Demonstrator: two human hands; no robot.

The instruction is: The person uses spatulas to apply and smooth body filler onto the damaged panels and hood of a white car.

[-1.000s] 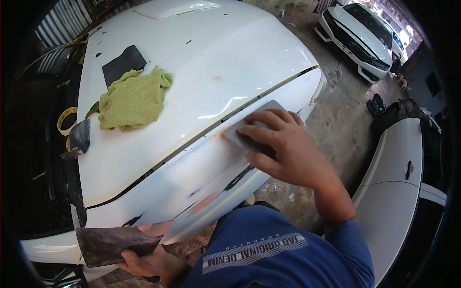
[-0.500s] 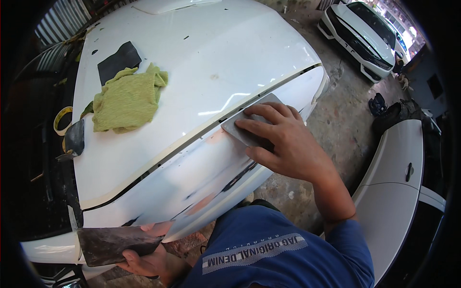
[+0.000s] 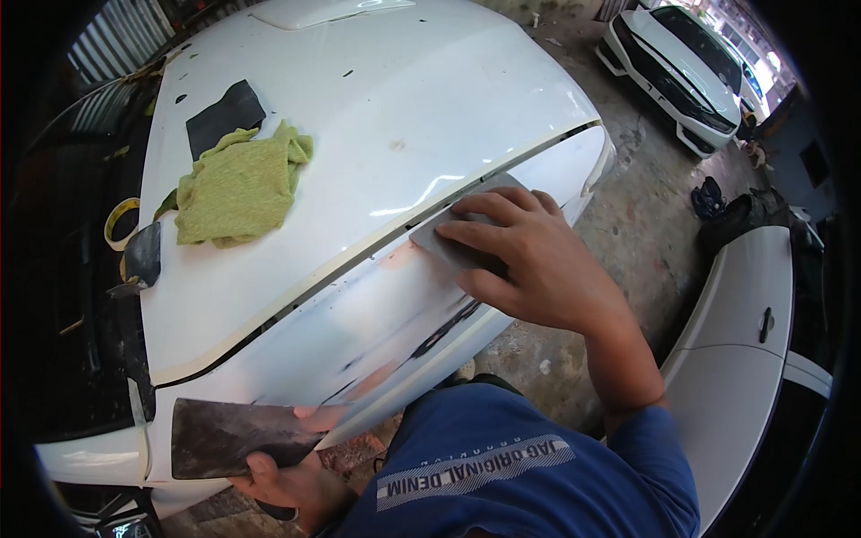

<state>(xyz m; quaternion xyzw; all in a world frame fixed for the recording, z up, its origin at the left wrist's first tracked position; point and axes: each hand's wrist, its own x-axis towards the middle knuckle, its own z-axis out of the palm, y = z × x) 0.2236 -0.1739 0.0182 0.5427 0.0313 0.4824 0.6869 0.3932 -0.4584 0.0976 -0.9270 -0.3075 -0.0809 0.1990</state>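
Observation:
My right hand point(image 3: 538, 260) presses a grey sheet of sandpaper point(image 3: 439, 240) against the white fender point(image 3: 314, 336), just below the gap along the hood's edge. Its fingers curve over the sheet and hide part of it. Bare pinkish and dark patches show through the fender's paint. At the lower left, my left hand point(image 3: 282, 484) grips a dark, worn rectangular sheet point(image 3: 238, 439), which looks like sandpaper, with the thumb on top and fingertips at its far edge. That sheet is held over the rear end of the fender.
On the white hood point(image 3: 359, 117) lie a crumpled green cloth point(image 3: 238, 193) and a black sheet point(image 3: 224, 117). A yellow tape roll point(image 3: 112, 224) and a dark grey piece point(image 3: 142, 255) sit by the windshield. Two white cars point(image 3: 677, 67) point(image 3: 731, 359) stand to the right.
My left hand has shifted slightly right and up with the dark sheet. My right hand and its sandpaper have slid a little left along the fender.

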